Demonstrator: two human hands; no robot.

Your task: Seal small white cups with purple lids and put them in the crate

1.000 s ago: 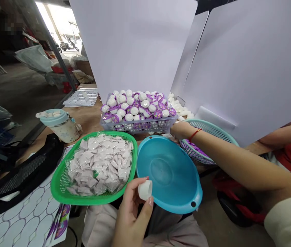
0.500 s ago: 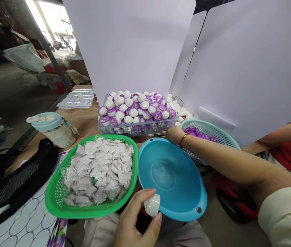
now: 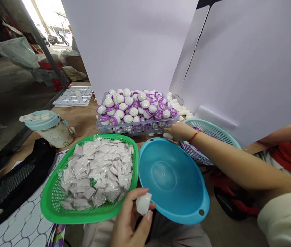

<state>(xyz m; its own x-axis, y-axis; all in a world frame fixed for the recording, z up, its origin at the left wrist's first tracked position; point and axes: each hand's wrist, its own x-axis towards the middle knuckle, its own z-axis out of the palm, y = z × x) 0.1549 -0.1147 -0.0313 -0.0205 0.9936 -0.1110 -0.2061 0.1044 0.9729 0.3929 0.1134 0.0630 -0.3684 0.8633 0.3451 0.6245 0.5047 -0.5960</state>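
In my left hand point(image 3: 132, 219) a small white plastic cup point(image 3: 143, 203) is pinched between thumb and fingers, over my lap at the front rim of the blue basin point(image 3: 191, 202). My right hand point(image 3: 179, 131) reaches across the basin's far side. Its fingers are closed on another white cup point(image 3: 168, 136) in front of the clear crate point(image 3: 140, 129); the fingertips are partly hidden. The crate is heaped with white cups that have purple lids point(image 3: 158, 115). To the left, a green basket point(image 3: 83, 219) holds many small clear-wrapped packets point(image 3: 101, 164).
A pale teal basket point(image 3: 227, 137) with purple lids stands at the right, partly behind my right forearm. More white cups point(image 3: 178, 106) lie beside the crate against white boards point(image 3: 135, 44). A lidded tumbler point(image 3: 55, 132) and black mesh item point(image 3: 16, 178) are left. Another person's arm point(image 3: 284, 133) is at right.
My left hand has moved slightly left and turned the white cup. My right hand has shifted a little right, and a white cup now shows under its fingers.
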